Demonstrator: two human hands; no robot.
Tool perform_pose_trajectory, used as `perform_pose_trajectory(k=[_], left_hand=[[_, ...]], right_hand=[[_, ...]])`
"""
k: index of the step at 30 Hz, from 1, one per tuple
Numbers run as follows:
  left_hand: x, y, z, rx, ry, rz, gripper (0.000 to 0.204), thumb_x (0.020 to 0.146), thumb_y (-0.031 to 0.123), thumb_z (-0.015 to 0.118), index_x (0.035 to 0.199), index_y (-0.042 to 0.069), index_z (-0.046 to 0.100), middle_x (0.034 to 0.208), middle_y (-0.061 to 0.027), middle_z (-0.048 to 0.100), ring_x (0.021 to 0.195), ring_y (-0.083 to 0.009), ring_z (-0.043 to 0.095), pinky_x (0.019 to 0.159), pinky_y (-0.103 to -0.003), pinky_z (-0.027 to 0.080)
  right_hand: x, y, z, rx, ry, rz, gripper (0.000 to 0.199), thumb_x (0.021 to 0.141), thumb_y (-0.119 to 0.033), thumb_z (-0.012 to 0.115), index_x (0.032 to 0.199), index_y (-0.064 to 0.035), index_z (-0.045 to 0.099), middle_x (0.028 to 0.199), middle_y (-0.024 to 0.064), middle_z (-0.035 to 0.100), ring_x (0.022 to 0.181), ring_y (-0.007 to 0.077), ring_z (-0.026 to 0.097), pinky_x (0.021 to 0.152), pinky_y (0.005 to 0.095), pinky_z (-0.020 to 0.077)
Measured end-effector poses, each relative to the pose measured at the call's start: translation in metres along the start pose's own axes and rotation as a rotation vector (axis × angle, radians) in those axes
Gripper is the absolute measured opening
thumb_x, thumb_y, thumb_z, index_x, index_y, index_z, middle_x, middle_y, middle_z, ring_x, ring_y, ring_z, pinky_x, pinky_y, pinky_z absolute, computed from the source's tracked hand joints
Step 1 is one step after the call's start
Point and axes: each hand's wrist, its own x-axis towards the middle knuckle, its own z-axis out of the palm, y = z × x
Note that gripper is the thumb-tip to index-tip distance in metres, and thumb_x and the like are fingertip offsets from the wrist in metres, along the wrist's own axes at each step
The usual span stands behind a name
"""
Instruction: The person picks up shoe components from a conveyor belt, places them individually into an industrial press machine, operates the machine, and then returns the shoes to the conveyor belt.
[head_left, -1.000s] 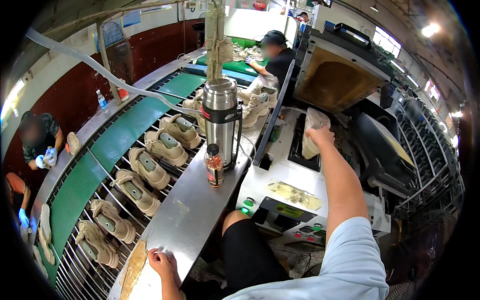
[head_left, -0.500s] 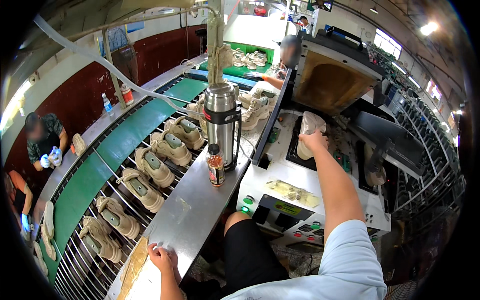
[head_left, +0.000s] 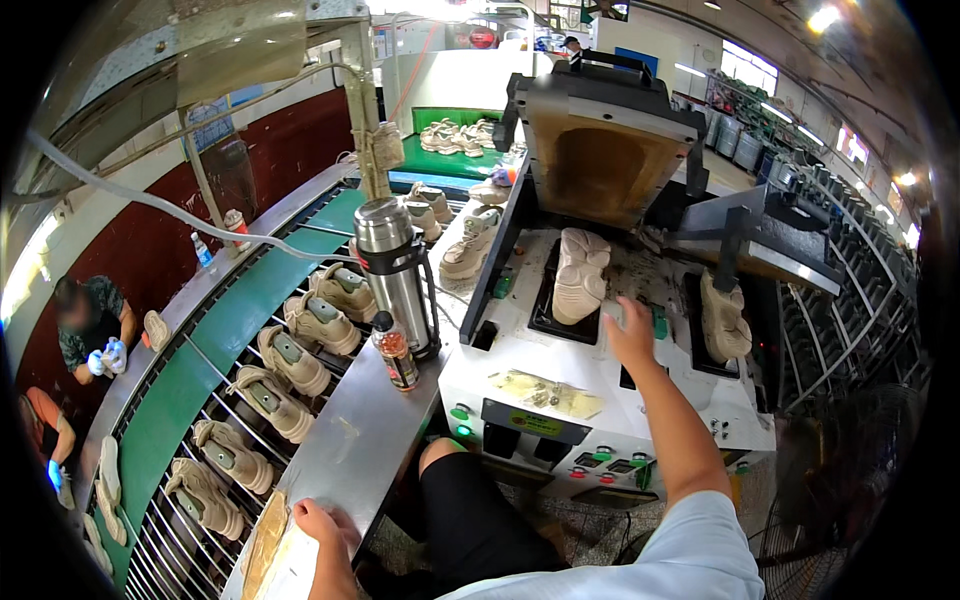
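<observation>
A beige chunky sneaker (head_left: 580,280) sits in the black recess of a white press machine (head_left: 540,365), its ridged sole seemingly facing up. My right hand (head_left: 630,333) is just off its near right end, fingers stretched out and holding nothing that I can see. In the neighbouring recess lies another beige sneaker (head_left: 724,318) beneath a tilted black lid (head_left: 755,235). Over the first recess, a lid with a brown hollow underside (head_left: 600,160) stands raised. My left hand (head_left: 325,525) rests curled at the near end of the metal ledge (head_left: 345,440); its fingers are partly hidden.
A steel thermos (head_left: 395,270) and a small bottle of orange-red contents (head_left: 394,352) stand on the ledge. Left of it, several beige sneakers (head_left: 275,400) line a rod rack beside a green conveyor belt (head_left: 190,390). Co-workers (head_left: 95,325) sit across. A fan (head_left: 835,500) stands right.
My right hand has let go of the sneaker, which now lies in the recess, and has drawn back toward me. My view has shifted slightly. The left hand stays by the ledge.
</observation>
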Motion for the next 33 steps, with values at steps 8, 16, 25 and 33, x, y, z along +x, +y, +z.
perform_pose_trajectory(k=[8,16,25,33], left_hand=[[-0.170,0.088,0.181,-0.534,-0.828,-0.668,0.060,0.098,0.036,0.043,0.146,0.002,0.029,0.150,-0.0137,0.032,0.138,-0.0258,0.032,0.110,-0.039,0.025],[-0.195,0.140,0.193,-0.492,-1.144,-0.757,0.056,0.099,0.031,0.039,0.143,-0.002,0.030,0.145,-0.0151,0.041,0.121,-0.0314,0.052,0.105,-0.044,0.036],[-0.084,0.068,0.040,-0.327,-0.526,-0.439,0.027,0.090,0.014,0.047,0.104,-0.005,0.059,0.084,-0.0151,0.065,0.068,-0.0232,0.065,0.066,-0.035,0.056],[-0.088,0.040,0.001,-0.401,-0.478,-0.455,0.019,0.090,0.008,0.051,0.100,-0.003,0.063,0.083,-0.0134,0.066,0.072,-0.0213,0.065,0.069,-0.033,0.056]], right_hand=[[-0.023,0.155,-0.154,-0.406,0.462,-0.060,0.039,0.070,-0.019,0.071,0.105,-0.0068,0.057,0.109,0.0177,0.058,0.108,0.0398,0.051,0.090,0.0482,0.0431],[0.036,0.179,-0.199,-0.419,-0.043,0.612,0.096,0.066,-0.053,0.073,0.144,-0.0119,0.036,0.141,0.0227,0.042,0.129,0.0397,0.041,0.103,0.0473,0.0394],[0.058,0.178,-0.180,-0.455,-0.036,0.805,0.102,0.062,-0.042,0.072,0.147,-0.0117,0.025,0.137,0.0232,0.047,0.122,0.0412,0.049,0.102,0.0470,0.0407],[-0.022,0.169,-0.153,-0.402,0.602,0.515,0.085,0.068,-0.032,0.072,0.143,-0.0136,0.036,0.136,0.0175,0.049,0.120,0.0389,0.051,0.096,0.0505,0.0442]])
